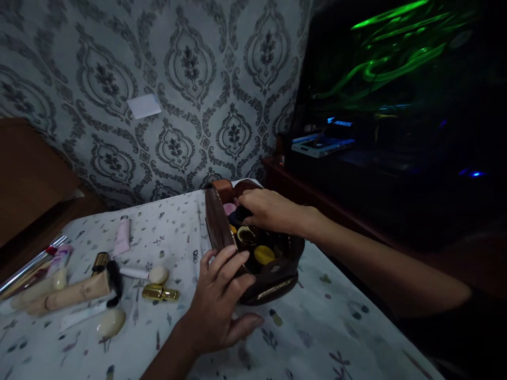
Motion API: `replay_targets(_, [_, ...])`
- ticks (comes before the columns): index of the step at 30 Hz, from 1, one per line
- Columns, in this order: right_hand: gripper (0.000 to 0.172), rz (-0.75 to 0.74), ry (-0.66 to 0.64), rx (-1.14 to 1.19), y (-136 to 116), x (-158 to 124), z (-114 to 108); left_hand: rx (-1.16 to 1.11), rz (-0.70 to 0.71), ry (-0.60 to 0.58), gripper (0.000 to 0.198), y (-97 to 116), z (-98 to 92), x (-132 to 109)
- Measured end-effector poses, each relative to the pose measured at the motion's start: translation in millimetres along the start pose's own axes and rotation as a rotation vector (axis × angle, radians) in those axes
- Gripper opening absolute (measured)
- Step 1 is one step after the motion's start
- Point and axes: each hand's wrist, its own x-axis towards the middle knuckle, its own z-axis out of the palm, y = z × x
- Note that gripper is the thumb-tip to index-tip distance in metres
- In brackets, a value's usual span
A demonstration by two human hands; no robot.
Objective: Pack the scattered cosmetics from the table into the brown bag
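A brown zip pouch (277, 287) lies open on the patterned cloth, with several small round items inside, one yellow (264, 255). My left hand (222, 301) rests on the pouch's near edge, fingers curled over the rim and thumb on the cloth. My right hand (269, 211) reaches into the pouch from the right, fingers pinched round a small dark item I cannot make out.
Cosmetics lie on the cloth (325, 327) at the left: a pink tube (122, 236), a beige tube (71, 295), a gold lipstick (160, 293), brushes and pale sponges (111, 323). A dark case with green lights (396, 105) stands at the right. Patterned wall behind.
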Motion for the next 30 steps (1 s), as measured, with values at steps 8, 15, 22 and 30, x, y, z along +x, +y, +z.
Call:
replay_targets(8, [0.035, 0.137, -0.096, 0.051, -9.1, 47.0, 2.3, 0.007, 0.007, 0.005, 0.040, -0.9, -0.2, 1.0])
replay_targets(15, [0.041, 0.221, -0.133, 0.093, -10.5, 72.2, 7.4, 0.008, 0.006, -0.008, 0.040, -0.8, -0.8, -0.2])
replay_targets(22, [0.035, 0.202, -0.085, 0.069, -9.0, 83.8, 26.6, 0.001, 0.007, -0.003, 0.039, -1.2, 0.2, -0.9])
replay_targets(30, [0.035, 0.196, -0.035, 0.055, -10.4, 84.6, 36.6, 0.013, -0.007, 0.004, 0.041, -1.4, 1.2, -1.0])
